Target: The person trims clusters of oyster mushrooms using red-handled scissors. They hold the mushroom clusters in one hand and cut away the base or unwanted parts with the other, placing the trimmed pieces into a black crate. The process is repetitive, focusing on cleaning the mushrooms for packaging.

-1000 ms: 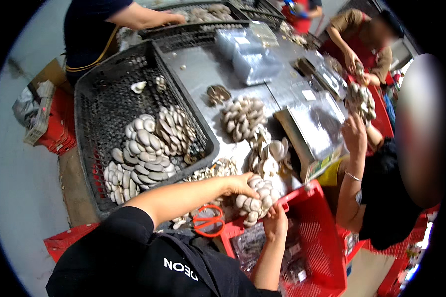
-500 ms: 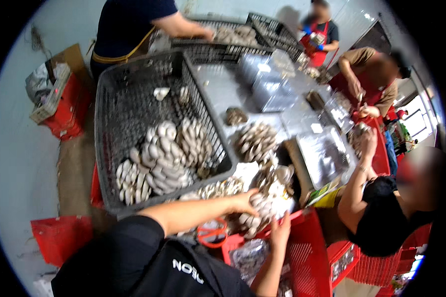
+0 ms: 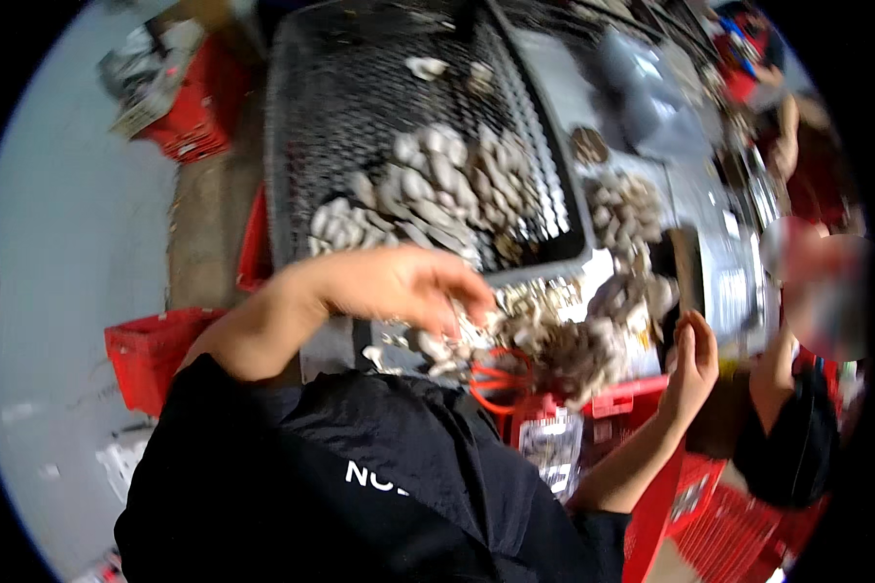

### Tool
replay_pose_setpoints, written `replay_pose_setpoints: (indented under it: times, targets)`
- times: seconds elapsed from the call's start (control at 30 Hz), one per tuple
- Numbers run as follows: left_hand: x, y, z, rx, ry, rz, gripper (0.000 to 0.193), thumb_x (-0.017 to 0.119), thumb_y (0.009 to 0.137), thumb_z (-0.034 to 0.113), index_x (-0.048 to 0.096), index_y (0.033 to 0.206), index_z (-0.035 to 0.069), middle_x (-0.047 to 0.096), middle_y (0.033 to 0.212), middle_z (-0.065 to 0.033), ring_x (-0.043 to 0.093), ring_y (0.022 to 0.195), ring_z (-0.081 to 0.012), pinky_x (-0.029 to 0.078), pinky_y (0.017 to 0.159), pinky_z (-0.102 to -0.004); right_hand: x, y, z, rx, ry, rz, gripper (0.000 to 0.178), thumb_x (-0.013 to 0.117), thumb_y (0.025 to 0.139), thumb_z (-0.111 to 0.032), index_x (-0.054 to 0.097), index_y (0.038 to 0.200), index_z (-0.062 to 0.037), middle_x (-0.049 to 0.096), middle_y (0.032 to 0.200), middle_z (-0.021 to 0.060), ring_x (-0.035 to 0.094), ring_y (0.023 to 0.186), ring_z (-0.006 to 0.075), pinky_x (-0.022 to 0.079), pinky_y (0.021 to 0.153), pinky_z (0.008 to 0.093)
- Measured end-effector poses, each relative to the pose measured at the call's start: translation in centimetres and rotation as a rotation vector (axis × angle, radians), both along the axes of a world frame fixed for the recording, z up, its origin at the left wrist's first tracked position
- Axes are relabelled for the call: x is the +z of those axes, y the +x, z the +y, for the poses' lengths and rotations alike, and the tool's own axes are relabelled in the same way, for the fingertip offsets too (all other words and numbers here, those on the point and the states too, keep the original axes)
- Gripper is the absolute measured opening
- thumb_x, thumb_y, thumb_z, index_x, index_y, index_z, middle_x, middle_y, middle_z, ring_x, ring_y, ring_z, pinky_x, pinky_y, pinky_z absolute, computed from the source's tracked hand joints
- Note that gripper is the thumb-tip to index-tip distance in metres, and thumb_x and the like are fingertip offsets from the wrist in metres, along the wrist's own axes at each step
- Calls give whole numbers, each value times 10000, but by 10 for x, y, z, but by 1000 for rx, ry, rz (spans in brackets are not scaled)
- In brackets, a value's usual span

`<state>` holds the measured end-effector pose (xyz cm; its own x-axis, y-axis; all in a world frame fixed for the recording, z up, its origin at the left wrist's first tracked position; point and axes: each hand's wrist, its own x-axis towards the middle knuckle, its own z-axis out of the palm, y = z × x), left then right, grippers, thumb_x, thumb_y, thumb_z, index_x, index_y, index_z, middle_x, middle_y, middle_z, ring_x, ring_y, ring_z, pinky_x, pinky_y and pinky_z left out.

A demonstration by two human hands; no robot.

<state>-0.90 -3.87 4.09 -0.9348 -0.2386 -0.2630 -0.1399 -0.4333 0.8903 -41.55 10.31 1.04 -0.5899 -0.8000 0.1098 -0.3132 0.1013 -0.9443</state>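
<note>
Honestly, mostly grey-brown oyster-type mushrooms (image 3: 627, 209) all over this spot. Nearest at hand: one mushroom cluster (image 3: 588, 358), lying at the near edge of the table (image 3: 554, 68), right up by the rim of a red crate (image 3: 637, 391). Left grip (image 3: 418, 290): opened out, fingers apart, hovering near loose mushroom bits (image 3: 540, 299) with nothing held. Right grip (image 3: 692, 369): up beside the edge of a cardboard box (image 3: 688, 277), fingers bunched close; too smeared to say for sure whether pinching something or just empty. Orange-handled scissors (image 3: 501, 381) just left of the cluster (right at the edge, so easy to knock). More clusters (image 3: 437, 185) in the black basket (image 3: 564, 262) beyond.

Handling-wise, probably light for the size, soft and a bit springy, with thin caps likely to crack or tear under a hard squeeze. Maybe slightly slick if damp. Best to cup from underneath or take hold at the joined stem base, not by the cap rims.

As for writing: white capital letters (image 3: 376, 477) across the front of the black shirt (image 3: 292, 486), partly lost in the folds. Also a pale label (image 3: 556, 476) on a clear pack (image 3: 551, 442) in the red crate, too small and blurry to read.
</note>
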Motion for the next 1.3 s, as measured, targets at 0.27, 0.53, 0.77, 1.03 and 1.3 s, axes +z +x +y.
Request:
replay_pose_setpoints:
  times: [0.27, 0.53, 0.77, 1.03, 1.3]
  targets:
    - [-45, 95, -158, 992, -341, -331, 280, 537, 943, 214, 546, 1139, 15, 592, 1098, -107, 602, 897, -163, 530, 803, -285, 28, 146, -170, 617, 17, -7, 220, 614, 900, -65, 609, 1097, 34, 651, 988, 65, 591, 900, 128, 465, 812, 253]
    - [-167, 53, -238, 369, 114, -859, 590, 330, 981, 496, 470, 1311, 28, 537, 1274, -196, 545, 1161, -344, 491, 859, -505, -8, 187, -215, 833, 351, 42, 187, 622, 897, -78, 622, 1058, 18, 672, 887, 59, 623, 813, 98, 489, 743, 242]
    - [-170, 40, -211, 332, 439, -633, 610, 184, 990, 548, 568, 1215, 130, 615, 1156, -123, 589, 1079, -266, 497, 859, -522, -30, 173, -222, 741, 429, -154, 213, 605, 906, -54, 596, 1097, 41, 647, 933, 45, 593, 861, 113, 476, 795, 248]
    - [-179, 44, -202, 340, 370, -530, 689, 116, 976, 579, 536, 1294, 135, 586, 1258, -127, 573, 1123, -261, 478, 919, -448, -36, 216, -238, 844, 405, -97, 225, 607, 898, -48, 592, 1115, 13, 660, 925, 54, 599, 806, 106, 493, 718, 249]
    - [-158, 40, -200, 323, 379, -488, 710, 118, 964, 608, 505, 1326, 134, 569, 1281, -130, 550, 1143, -258, 455, 929, -457, -55, 215, -231, 776, 387, -7, 261, 640, 875, -68, 597, 1119, 15, 665, 932, 75, 606, 808, 112, 491, 734, 247]
